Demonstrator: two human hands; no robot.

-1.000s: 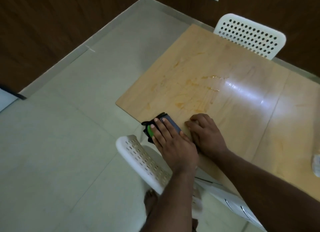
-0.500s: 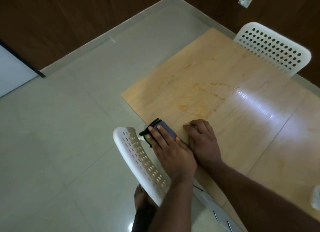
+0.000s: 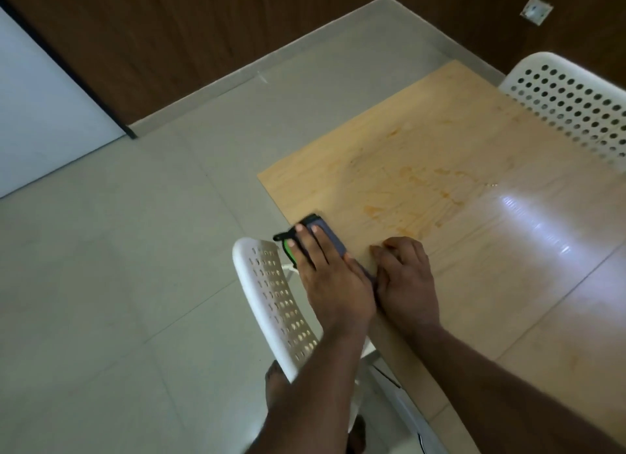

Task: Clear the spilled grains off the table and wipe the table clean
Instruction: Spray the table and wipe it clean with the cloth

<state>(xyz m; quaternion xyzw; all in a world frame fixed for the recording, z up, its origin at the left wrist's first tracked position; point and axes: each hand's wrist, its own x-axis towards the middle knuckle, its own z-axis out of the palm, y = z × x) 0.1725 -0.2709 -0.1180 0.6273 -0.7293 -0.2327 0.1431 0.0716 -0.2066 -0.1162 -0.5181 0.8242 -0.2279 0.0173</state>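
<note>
- The left hand point(image 3: 330, 277) lay with straight fingers flat on a dark grey pan with green and black parts point(image 3: 318, 238) at the table's near edge.
- The right hand point(image 3: 404, 277), fingers curled, rested beside it on the light wooden table point(image 3: 423, 148).
- Orange smears point(image 3: 403, 203) marked the wood beyond.
- A white perforated plastic chair point(image 3: 277, 301) stood below.

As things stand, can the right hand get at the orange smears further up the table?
Probably yes. The right hand rests on the table just short of the orange smears, and nothing stands on the bare wood between them.
</note>
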